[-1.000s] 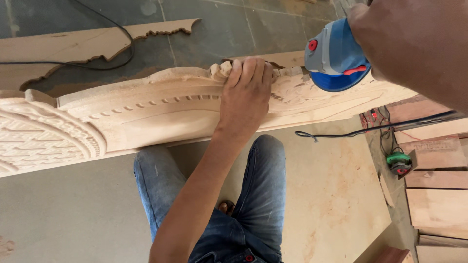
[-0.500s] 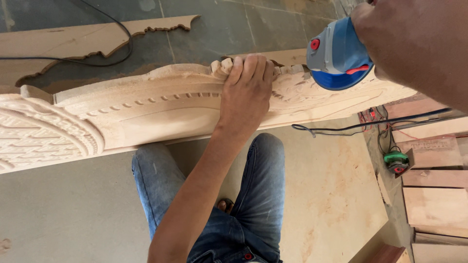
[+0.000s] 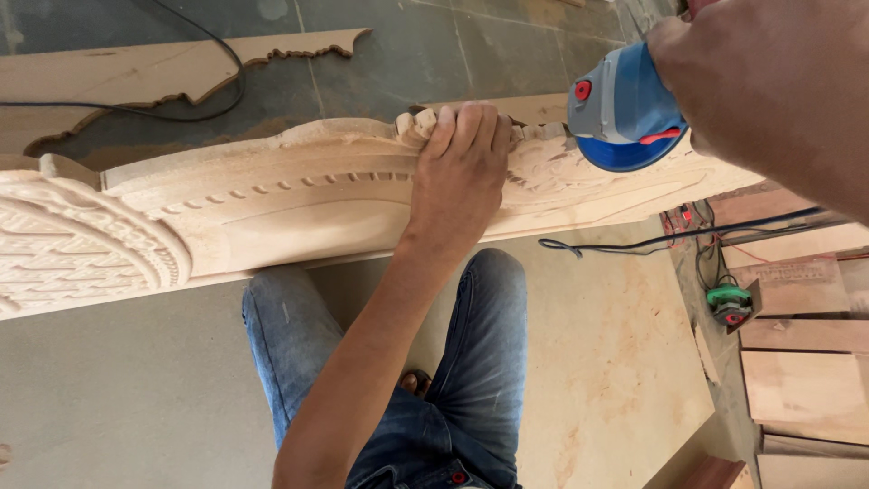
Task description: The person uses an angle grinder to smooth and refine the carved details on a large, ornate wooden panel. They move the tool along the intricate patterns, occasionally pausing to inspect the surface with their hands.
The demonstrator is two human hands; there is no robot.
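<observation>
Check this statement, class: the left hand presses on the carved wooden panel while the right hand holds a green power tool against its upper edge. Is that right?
Not quite. The head view shows the power tool is blue and grey with red buttons, not green. The rest stands: the left hand presses on the carved panel, and the right hand holds the tool at its upper edge.

Soft, even daylight is filling the scene — bright, without glare. A faint shadow is lying on the floor under the carved wooden panel [image 3: 299, 195]. The right hand [image 3: 778, 81], very close to the lens, is looking slightly soft — elsewhere, detail is staying crisp.
</observation>
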